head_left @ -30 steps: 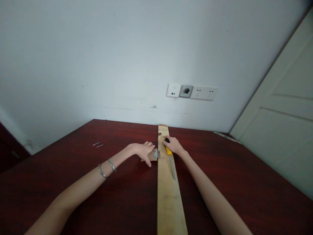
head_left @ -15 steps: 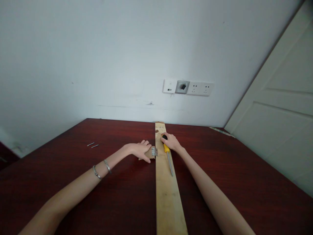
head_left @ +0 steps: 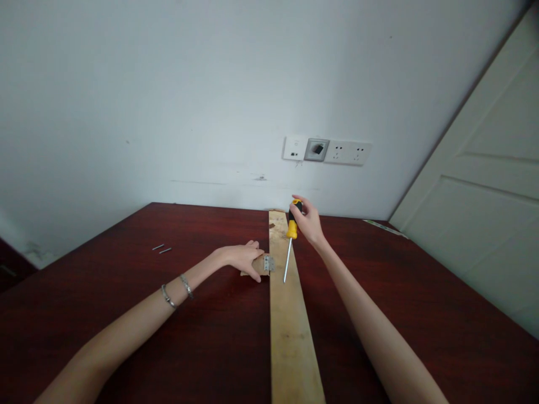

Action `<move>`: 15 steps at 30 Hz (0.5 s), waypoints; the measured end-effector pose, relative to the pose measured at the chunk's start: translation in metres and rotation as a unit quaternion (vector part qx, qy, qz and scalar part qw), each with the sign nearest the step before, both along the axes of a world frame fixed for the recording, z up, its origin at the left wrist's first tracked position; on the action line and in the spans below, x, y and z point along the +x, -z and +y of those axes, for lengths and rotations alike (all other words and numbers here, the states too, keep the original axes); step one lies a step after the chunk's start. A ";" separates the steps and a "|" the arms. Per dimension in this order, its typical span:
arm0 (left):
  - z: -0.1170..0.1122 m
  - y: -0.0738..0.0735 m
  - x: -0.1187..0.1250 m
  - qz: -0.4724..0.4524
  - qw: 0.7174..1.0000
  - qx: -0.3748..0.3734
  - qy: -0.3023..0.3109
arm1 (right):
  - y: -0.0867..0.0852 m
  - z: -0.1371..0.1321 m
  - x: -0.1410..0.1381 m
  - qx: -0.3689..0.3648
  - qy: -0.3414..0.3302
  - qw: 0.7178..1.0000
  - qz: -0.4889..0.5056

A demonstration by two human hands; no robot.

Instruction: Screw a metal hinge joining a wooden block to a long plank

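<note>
My left hand (head_left: 242, 258) grips a brown piece of card (head_left: 250, 270) with a small steel hinge (head_left: 268, 263) at the edge of a long pale wooden plank (head_left: 291, 336). My right hand (head_left: 309, 221) is shut around the yellow and black handle of a screwdriver (head_left: 292, 227). The screwdriver's thin steel shaft points down, its tip over the plank and a little to the right of the hinge. Two small screws (head_left: 161, 249) lie on the table, left of my left hand.
The plank lies across a dark red wooden table (head_left: 421, 314). Two bracelets circle my left wrist. A white door (head_left: 475, 185) stands at the right, and a wall socket panel (head_left: 326, 150) sits above the table's far edge. A thin strip (head_left: 385, 228) lies at the far right corner.
My right hand has lifted the screwdriver off the plank and moved it farther away, with the shaft now more upright. My left hand and the hinge stay in about the same place.
</note>
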State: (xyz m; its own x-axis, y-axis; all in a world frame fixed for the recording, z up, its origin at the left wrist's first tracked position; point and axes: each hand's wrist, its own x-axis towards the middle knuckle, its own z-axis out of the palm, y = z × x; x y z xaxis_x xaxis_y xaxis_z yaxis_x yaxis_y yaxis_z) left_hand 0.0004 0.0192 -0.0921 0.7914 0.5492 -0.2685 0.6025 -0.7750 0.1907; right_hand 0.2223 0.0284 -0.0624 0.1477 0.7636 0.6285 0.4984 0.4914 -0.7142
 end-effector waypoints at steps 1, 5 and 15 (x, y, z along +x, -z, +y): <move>-0.001 -0.001 0.000 0.001 1.000 -0.001 -0.001 | -0.008 -0.004 -0.001 0.034 0.003 0.999 0.034; -0.003 -0.003 0.000 0.004 1.000 -0.009 -0.006 | -0.034 -0.024 -0.006 0.123 0.024 0.987 0.098; -0.004 -0.005 0.000 -0.008 1.000 -0.004 -0.005 | -0.036 -0.038 -0.020 0.177 0.045 0.981 -0.063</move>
State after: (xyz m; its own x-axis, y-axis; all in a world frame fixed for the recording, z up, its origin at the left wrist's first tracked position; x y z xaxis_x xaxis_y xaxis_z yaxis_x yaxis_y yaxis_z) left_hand 0.0001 0.0155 -0.0875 0.7897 0.5551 -0.2610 0.6074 -0.7672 0.2061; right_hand 0.2019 -0.0096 -0.0267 0.1092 0.4815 0.8696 0.6249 0.6471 -0.4368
